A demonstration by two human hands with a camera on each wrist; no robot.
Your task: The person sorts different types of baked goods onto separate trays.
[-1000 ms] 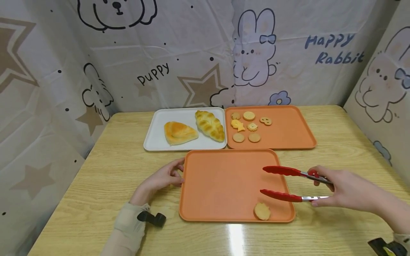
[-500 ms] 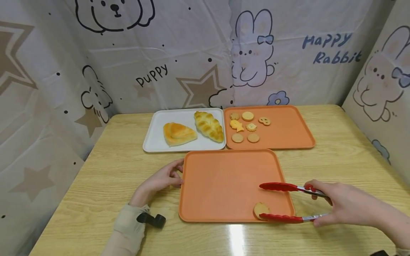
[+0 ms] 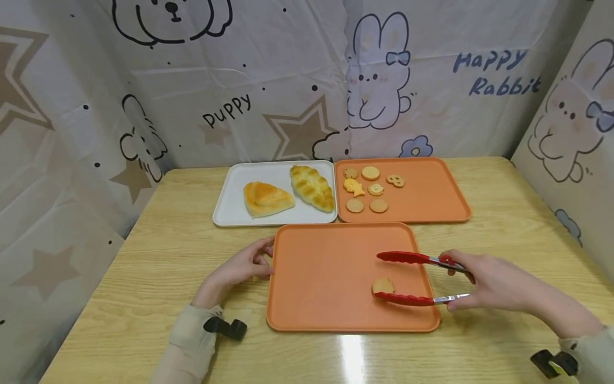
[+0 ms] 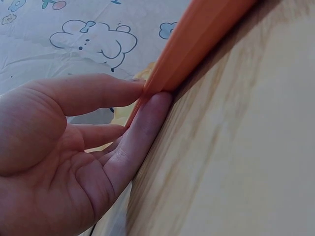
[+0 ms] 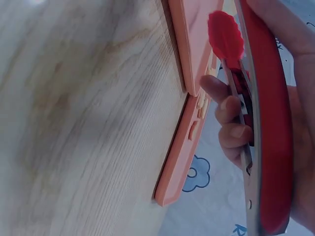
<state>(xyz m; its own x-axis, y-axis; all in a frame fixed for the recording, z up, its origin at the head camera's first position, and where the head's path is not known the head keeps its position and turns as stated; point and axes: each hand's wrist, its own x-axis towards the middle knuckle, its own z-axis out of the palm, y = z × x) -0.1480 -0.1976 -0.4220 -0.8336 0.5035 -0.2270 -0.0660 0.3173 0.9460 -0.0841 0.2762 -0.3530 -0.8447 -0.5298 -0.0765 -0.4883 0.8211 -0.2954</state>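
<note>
My left hand [image 3: 246, 264] grips the left rim of the near orange tray [image 3: 326, 277]; in the left wrist view my thumb and fingers [image 4: 140, 118] meet its edge. My right hand [image 3: 489, 280] holds red-tipped metal tongs [image 3: 408, 300], their two arms spread apart over the tray's right side. One round tan cookie [image 3: 384, 286] lies on this tray, its near edge overlapped by the tongs' lower tip. In the right wrist view the tongs' red handle [image 5: 273, 132] runs along my palm, with my fingers [image 5: 231, 132] curled around the other arm.
Behind stands a white tray [image 3: 225, 210] with a folded bread [image 3: 266, 200] and a braided bread [image 3: 312, 188]. Beside it, another orange tray [image 3: 431, 192] bears several small cookies [image 3: 355, 206] on its left half. A printed cloth [image 3: 288, 69] hangs behind the wooden table [image 3: 158, 256].
The tongs have come down over the cookie near the front rim, then moved away from me and leftward. The cookie has shifted with them toward the tray's middle. My left hand stays put.
</note>
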